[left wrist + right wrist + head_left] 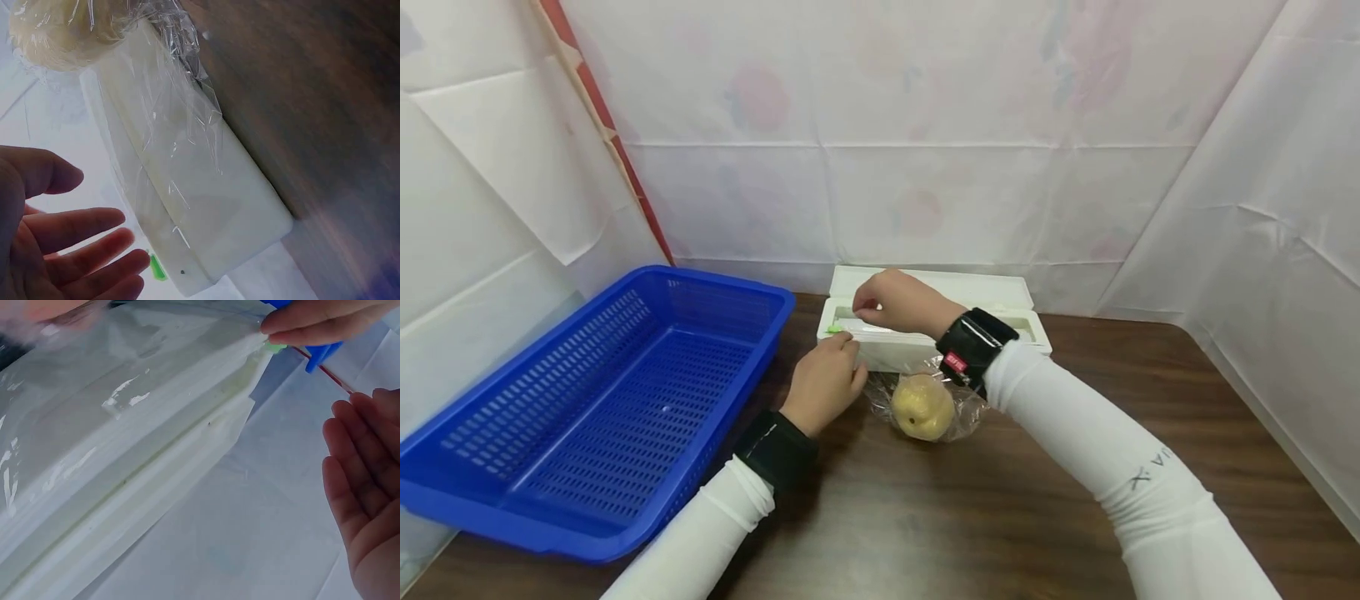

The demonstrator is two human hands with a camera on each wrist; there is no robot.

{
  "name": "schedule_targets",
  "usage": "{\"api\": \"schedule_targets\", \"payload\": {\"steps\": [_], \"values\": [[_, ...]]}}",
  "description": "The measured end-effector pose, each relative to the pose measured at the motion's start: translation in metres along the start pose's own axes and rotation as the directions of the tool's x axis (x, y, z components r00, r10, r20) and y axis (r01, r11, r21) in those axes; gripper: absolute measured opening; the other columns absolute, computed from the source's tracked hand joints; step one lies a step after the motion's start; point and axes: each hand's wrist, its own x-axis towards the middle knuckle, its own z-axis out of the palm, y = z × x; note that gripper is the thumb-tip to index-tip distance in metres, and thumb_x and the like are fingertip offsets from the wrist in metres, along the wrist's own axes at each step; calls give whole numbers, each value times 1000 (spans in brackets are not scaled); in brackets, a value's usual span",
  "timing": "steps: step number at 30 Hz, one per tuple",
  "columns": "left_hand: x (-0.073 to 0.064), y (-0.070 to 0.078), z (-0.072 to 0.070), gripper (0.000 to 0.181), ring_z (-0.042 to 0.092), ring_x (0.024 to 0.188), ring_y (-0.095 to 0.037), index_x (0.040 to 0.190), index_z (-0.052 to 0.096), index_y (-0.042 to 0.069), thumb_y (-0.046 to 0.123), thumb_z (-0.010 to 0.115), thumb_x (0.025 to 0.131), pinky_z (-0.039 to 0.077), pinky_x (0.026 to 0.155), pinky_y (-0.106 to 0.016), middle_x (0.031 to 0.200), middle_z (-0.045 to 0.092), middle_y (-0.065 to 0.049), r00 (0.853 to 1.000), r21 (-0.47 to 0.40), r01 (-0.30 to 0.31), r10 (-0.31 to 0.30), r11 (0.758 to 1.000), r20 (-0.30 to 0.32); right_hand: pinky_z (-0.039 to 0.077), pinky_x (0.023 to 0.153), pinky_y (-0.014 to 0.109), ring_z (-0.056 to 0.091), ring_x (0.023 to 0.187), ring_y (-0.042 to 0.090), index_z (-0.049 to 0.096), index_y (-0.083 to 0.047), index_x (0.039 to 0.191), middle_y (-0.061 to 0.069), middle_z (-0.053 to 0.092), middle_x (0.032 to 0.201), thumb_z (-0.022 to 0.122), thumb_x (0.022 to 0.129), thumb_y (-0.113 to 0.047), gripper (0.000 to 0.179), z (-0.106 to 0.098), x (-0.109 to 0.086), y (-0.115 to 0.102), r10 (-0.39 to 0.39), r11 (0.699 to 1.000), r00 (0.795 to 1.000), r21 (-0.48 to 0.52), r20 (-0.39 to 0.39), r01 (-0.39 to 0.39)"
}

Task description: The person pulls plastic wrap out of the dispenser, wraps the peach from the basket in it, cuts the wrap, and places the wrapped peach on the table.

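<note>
A white cling film dispenser (887, 357) stands at the back of the table, its lid (940, 287) tipped back. Clear film (181, 112) drapes over its front in the left wrist view. In front sits a round yellow fruit (921, 408), wrapped in film. My left hand (823, 379) is at the dispenser's left end, fingertips right at the small green slider (157, 267); its fingers look loosely extended and grip nothing. Over the open dispenser hovers my right hand (910, 304), bent down at the wrist. The right wrist view shows its fingers (359, 456) gently curved, holding nothing.
A large blue plastic basket (730, 433) fills the left of the brown wooden table (1000, 517). White sheeting (925, 200) hangs behind the dispenser and along both sides. A red strip (625, 158) runs down the back left corner.
</note>
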Motion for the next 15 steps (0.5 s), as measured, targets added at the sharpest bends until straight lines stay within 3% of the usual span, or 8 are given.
{"api": "schedule_targets", "payload": {"steps": [5,10,15], "values": [[0,3,4,22,57,92,-30,90,65,-1,17,59,79,50,68,-41,103,60,-16,1000,-18,13,-13,1000,-15,43,72,22,57,78,11,68,-4,90,3,65,85,55,86,-5,14,13,16,4,-7,1000,1000,-6,26,7],[1,9,10,27,57,92,-31,96,64,-3,16,61,78,49,71,-41,105,60,-15,1000,-33,-22,22,999,-22,43,75,23,58,85,14,68,-4,95,4,65,91,54,86,-4,16,25,25,9,63,998,993,-31,96,-60],[2,13,12,32,54,90,-31,105,61,1,18,62,78,48,69,-40,110,59,-13,998,-35,-60,60,998,15,43,77,24,58,90,16,66,-3,101,7,65,99,52,86,-1,21,35,26,10,129,992,977,-32,168,-126]]}}
